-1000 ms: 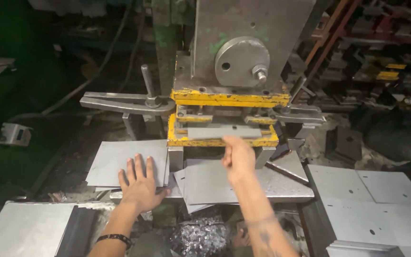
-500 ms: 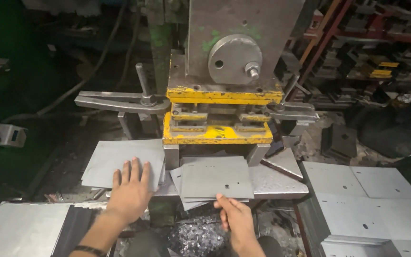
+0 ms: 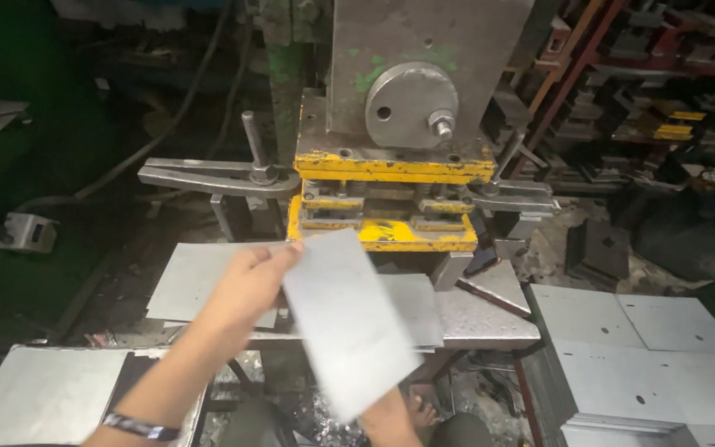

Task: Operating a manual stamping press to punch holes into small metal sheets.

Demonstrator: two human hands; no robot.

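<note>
Left hand (image 3: 246,277) is pinching the top left edge of a blurred metal sheet (image 3: 349,319), holding it tilted above the press table (image 3: 490,319), just in front of the yellow die (image 3: 391,233). Right hand (image 3: 391,418) is showing under the sheet's lower edge; its grip cannot be told. Punched sheets (image 3: 647,356) are lying stacked at right.
</note>
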